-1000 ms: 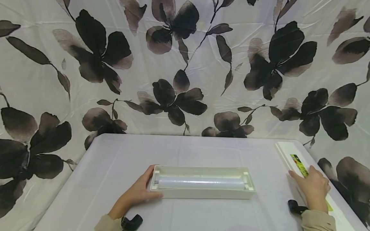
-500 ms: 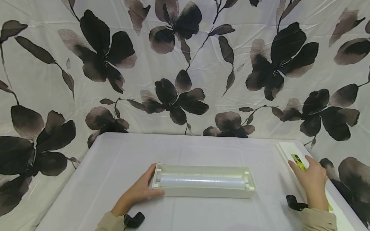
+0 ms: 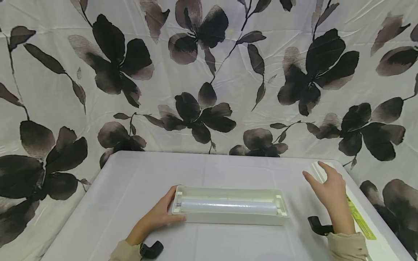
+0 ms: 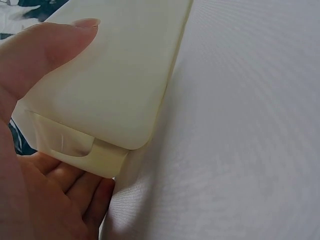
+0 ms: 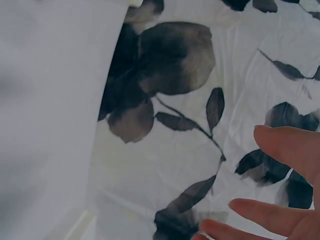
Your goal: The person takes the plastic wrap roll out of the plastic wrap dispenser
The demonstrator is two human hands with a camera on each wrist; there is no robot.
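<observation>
An off-white plastic wrap dispenser box [image 3: 235, 219] stands lidless on the white table, long side toward me. Inside lies a roll of clear plastic wrap [image 3: 228, 207]. My left hand [image 3: 158, 216] grips the box's left end. In the left wrist view its thumb [image 4: 55, 47] presses the long wall while the fingers curl around the end. My right hand [image 3: 330, 190] hovers over the long white lid [image 3: 375, 221], thumb and fingers spread, holding nothing. It partly covers the lid in the head view.
The lid, bearing a yellow-green label [image 3: 360, 219], lies along the right edge of the white-covered table [image 3: 209, 170]. A white cloth with dark flowers [image 3: 202, 116] hangs behind the table and shows at both sides.
My right hand has lifted off the lid's label area and moved left and away from me, its fingers spread. The left hand keeps its grip on the box, which has hardly moved.
</observation>
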